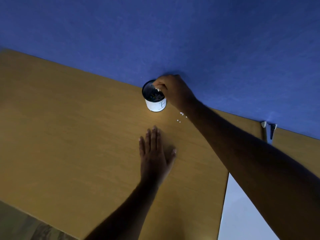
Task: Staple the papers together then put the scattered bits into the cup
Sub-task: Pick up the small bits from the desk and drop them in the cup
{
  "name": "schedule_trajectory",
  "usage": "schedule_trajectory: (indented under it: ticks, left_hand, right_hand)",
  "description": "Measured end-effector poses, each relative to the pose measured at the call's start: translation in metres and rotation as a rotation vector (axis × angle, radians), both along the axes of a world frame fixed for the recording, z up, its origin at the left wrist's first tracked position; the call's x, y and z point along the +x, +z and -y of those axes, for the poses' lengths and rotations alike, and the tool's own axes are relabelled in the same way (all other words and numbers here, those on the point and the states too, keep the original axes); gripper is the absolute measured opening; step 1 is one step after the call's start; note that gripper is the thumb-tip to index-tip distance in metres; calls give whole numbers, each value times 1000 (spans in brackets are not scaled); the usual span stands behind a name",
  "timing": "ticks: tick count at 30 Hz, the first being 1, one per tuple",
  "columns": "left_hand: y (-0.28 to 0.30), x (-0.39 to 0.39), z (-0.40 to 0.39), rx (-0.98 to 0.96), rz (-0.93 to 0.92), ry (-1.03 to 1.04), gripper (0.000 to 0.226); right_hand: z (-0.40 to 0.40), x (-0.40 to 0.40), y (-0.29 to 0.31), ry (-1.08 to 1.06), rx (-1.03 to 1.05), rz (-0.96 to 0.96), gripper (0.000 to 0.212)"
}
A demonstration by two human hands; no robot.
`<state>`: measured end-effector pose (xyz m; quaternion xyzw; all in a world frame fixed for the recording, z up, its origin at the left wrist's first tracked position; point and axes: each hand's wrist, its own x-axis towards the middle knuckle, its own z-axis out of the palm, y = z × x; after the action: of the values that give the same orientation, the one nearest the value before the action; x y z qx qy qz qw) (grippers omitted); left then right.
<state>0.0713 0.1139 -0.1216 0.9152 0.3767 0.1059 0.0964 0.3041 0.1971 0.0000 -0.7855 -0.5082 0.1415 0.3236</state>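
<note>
Lying flat near the front of the wooden surface (69, 135): left hand (155, 153), palm down, fingers straight and together, grip wide and holding nothing. Sitting a little farther back, just beside the right forearm: a few small white bits (180, 117), scattered on the wood (too small for telling their exact shape). Standing upright at the far edge, against the blue wall (173, 32): black mesh cup (155, 97) with a white label wrapped round its lower part, small bits showing inside. Reaching over the cup's rim: right hand (173, 90), fingers curled, grip narrow and pinching something small and white at the fingertips above the opening. Showing far off to the right: a gap between this surface and a neighbouring one.
</note>
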Motion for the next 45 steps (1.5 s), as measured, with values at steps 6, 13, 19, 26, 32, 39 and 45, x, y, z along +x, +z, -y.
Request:
schedule_trajectory:
  ticks: [6,13,19,26,32,39,45]
  left_hand:
    - [-1,0,0,-17,-8,-1,90]
    - [-2,0,0,-13,-1,-9,90]
    - [-2,0,-1,-16,-12,-6,90]
    - [-2,0,-1,-13,1,-8,90]
    - [-3,0,-1,-7,0,-8,89]
    - [-4,0,-2,-4,-3,-4,90]
    - [-3,0,-1,-7,2,-9,90]
  right_hand:
    - [1,4,4,23,45,-4,11]
    - [-3,5,7,31,70,-14,12]
    - [-5,6,6,35,55,-38,13]
    - [-4,3,5,49,71,-80,11]
    - [-5,5,4,69,71,-76,17]
    - [-5,3,8,46,61,-88,12]
    - [-2,0,9,80,87,-28,7]
